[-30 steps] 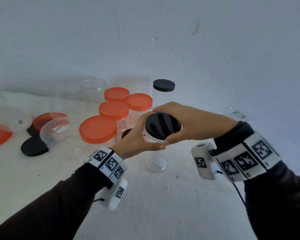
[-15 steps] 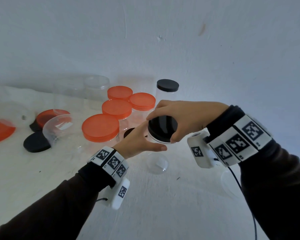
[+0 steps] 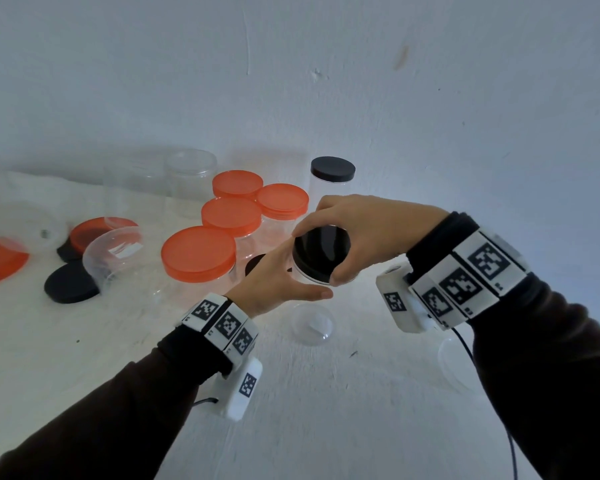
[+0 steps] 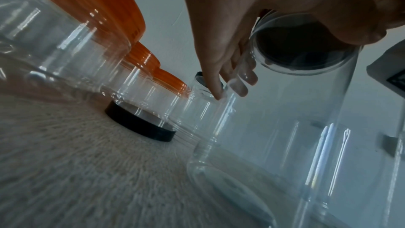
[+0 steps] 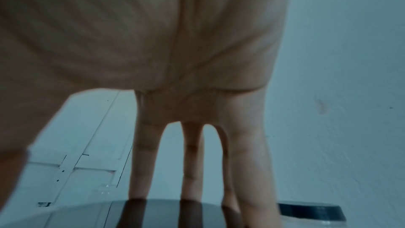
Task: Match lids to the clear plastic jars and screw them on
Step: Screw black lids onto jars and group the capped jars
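Note:
A tall clear jar (image 3: 313,323) stands upright at the middle of the white table, with a black lid (image 3: 321,250) on its mouth. My right hand (image 3: 354,230) grips that lid from above, fingers and thumb curled round its rim. My left hand (image 3: 278,275) wraps the jar just under the lid, thumb in front. In the left wrist view the clear jar (image 4: 285,127) rises from the cloth, and my left fingers (image 4: 221,68) lie against its wall below the black lid (image 4: 300,48). The right wrist view shows my right fingers (image 5: 144,162) reaching down onto the glossy black lid (image 5: 162,214).
Several clear jars with orange lids (image 3: 199,252) cluster at the left, and a black-lidded jar (image 3: 332,169) stands behind. Loose black lids (image 3: 70,283), an orange lid (image 3: 90,232), a tipped open jar (image 3: 115,254) and open jars (image 3: 191,174) lie farther left. Another clear jar (image 3: 456,362) sits at right.
My right hand has turned round the black lid, its wrist swinging up and back. The left hand stays on the jar.

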